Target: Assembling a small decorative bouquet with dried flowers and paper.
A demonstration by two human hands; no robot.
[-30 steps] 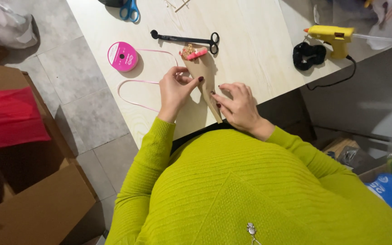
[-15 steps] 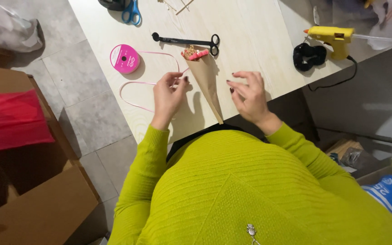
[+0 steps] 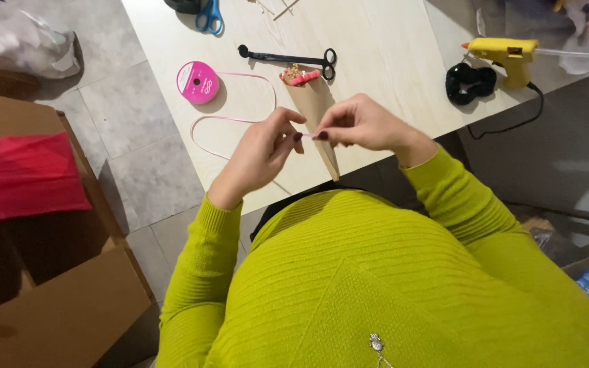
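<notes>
A kraft paper cone (image 3: 315, 116) was laid flat on the pale wooden desk (image 3: 390, 54), its long axis running from far to near: the open mouth, filled with small pink and pale items, pointed toward the far side, and the tip pointed toward the near edge, slanted slightly to the right. Above the middle of the cone, the two hands were brought close together. The left hand (image 3: 262, 151) was closed in a pinch, thumb and forefinger pressed on a thin pink ribbon (image 3: 230, 119), and the right hand (image 3: 363, 124) was likewise pinched shut on the same ribbon end, just beside the left fingertips. From the hands the ribbon was trailed to the left in a long loop over the desk and was led back to a pink spool (image 3: 198, 82) lying flat, to the left of the cone's mouth. Just beyond the mouth, a black long-handled scissor-like tool (image 3: 288, 58) was laid crosswise, its ring handles to the right. Blue-handled scissors (image 3: 209, 15) were seen at the far edge. Well to the right, a yellow glue gun (image 3: 506, 53) was set beside a black object (image 3: 468, 82). On the floor to the left, a cardboard box (image 3: 49, 300) with red tissue paper (image 3: 22, 174) was visible.
</notes>
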